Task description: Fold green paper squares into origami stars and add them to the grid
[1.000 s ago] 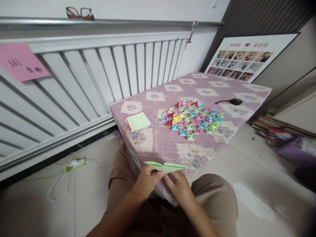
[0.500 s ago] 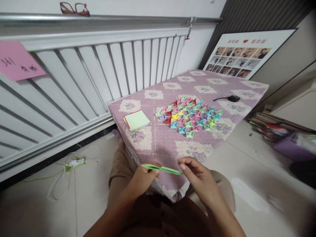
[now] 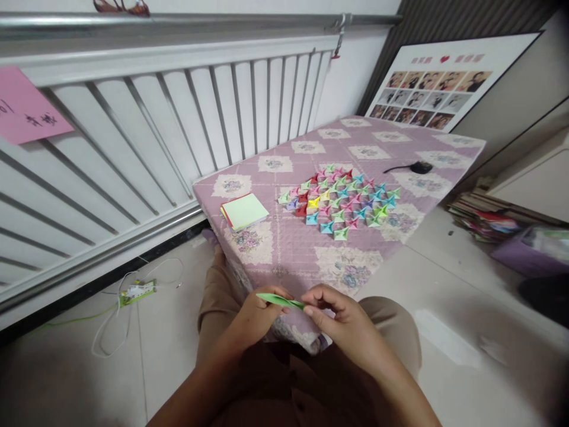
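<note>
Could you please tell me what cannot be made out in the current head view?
In the head view:
- Green folded paper: partly covered by the left hand and right hand.
- Brown-framed glasses: top cut off by the upper edge.
- Rectangular pink paper note: cut off by the left edge.
- Square paper stack: lower sheets covered by the pale green top sheet.

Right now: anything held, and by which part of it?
Folded green paper: the left hand holds it by its lower edge, near the middle; the right hand is at its right end, grip unclear.
</note>
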Demonstrator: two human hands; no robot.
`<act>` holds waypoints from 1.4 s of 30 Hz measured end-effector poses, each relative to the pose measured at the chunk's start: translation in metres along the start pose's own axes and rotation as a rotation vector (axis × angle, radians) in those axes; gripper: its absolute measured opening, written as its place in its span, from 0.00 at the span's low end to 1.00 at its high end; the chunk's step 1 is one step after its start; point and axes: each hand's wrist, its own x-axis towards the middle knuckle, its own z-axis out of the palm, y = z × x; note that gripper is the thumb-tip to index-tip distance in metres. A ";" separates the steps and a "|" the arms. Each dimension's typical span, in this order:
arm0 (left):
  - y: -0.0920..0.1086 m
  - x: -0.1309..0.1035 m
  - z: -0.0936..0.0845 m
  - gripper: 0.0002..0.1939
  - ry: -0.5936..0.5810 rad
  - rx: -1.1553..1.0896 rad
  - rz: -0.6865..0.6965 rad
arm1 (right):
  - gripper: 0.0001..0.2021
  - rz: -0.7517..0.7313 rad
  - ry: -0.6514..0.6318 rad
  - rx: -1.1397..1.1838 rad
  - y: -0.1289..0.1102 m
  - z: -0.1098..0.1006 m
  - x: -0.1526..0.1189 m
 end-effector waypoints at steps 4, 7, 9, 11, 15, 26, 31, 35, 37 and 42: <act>0.007 -0.001 -0.002 0.07 -0.041 0.025 0.016 | 0.11 0.062 -0.042 0.070 0.005 0.001 0.000; 0.009 -0.002 -0.003 0.06 -0.076 -0.019 0.027 | 0.11 0.071 -0.070 0.105 0.009 0.003 0.000; 0.009 -0.002 -0.003 0.06 -0.087 -0.037 0.026 | 0.11 0.068 -0.075 0.123 0.011 0.003 0.001; 0.008 -0.002 -0.004 0.05 -0.085 -0.024 0.029 | 0.10 0.063 -0.080 0.128 0.012 0.004 0.002; 0.005 -0.001 -0.006 0.05 -0.090 0.021 0.046 | 0.10 0.046 -0.071 0.087 0.012 0.004 0.002; -0.008 0.001 -0.007 0.09 -0.104 0.112 -0.026 | 0.06 -0.213 -0.066 -0.369 0.002 -0.001 -0.005; -0.009 0.002 -0.008 0.10 -0.142 0.180 -0.048 | 0.10 -0.199 -0.110 -0.428 0.003 0.002 -0.006; -0.004 0.000 -0.007 0.09 -0.225 0.089 -0.055 | 0.06 -0.111 -0.149 -0.353 0.005 0.004 -0.005; 0.000 -0.002 -0.006 0.09 -0.274 0.014 -0.063 | 0.06 -0.095 -0.159 -0.306 0.006 0.005 -0.004; -0.003 -0.002 -0.005 0.10 -0.251 -0.122 -0.070 | 0.08 -0.045 -0.078 -0.199 0.013 0.010 -0.003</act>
